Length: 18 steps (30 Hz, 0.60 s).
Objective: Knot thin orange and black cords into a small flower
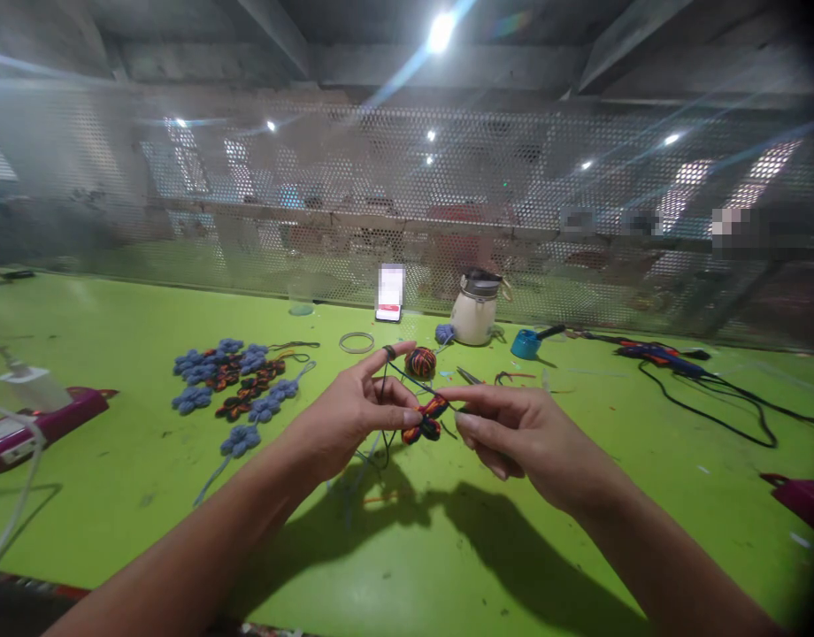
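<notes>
Both my hands are raised over the green table (pixel 407 548). My left hand (pixel 354 411) pinches a small orange-and-black crocheted piece (pixel 428 420) between thumb and fingers, and dark yarn loops round its raised index finger. My right hand (pixel 519 429) is closed in a pinch on what looks like a thin crochet hook at the piece's right side. Dark yarn strands hang down from the piece. A ball of orange-and-black yarn (pixel 420 362) lies just behind my hands.
Several blue and orange-black crocheted flowers (pixel 238 385) lie at the left. Behind are a phone (pixel 389 292), a white jar (pixel 474 310), a blue cup (pixel 525 343), scissors (pixel 470 376), a ring (pixel 357 342) and a glue gun with black cable (pixel 659 356). A magenta item (pixel 42 425) sits far left. Perforated metal screen at the back.
</notes>
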Available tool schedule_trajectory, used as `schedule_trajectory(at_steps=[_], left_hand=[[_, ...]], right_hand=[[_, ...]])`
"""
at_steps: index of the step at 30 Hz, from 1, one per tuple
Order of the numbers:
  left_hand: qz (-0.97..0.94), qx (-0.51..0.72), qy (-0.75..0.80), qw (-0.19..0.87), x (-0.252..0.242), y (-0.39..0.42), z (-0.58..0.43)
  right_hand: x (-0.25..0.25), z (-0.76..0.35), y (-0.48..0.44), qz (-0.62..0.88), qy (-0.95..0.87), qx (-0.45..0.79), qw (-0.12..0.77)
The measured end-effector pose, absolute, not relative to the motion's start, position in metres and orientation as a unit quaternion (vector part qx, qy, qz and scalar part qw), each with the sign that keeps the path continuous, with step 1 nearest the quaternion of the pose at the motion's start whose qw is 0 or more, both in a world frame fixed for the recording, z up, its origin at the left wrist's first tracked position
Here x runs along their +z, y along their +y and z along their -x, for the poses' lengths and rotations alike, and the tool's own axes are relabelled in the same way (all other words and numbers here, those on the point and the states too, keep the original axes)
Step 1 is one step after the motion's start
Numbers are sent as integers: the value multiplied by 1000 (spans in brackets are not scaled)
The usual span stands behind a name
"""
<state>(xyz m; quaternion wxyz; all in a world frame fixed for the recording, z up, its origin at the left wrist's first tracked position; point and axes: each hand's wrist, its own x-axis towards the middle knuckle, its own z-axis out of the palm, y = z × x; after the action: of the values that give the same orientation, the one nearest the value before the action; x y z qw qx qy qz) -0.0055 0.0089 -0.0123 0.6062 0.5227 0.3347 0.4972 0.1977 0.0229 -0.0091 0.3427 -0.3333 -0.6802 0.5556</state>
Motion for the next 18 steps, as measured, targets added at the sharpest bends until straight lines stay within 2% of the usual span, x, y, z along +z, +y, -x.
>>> schedule_trajectory(at_steps=[10,18], left_hand=[[-510,533,303,604,-13,7,3],[-514,549,342,564,-13,7,2]], right_hand=[[-16,-198,25,332,-620,616,354],[-13,-195,24,346,-611,610,367]])
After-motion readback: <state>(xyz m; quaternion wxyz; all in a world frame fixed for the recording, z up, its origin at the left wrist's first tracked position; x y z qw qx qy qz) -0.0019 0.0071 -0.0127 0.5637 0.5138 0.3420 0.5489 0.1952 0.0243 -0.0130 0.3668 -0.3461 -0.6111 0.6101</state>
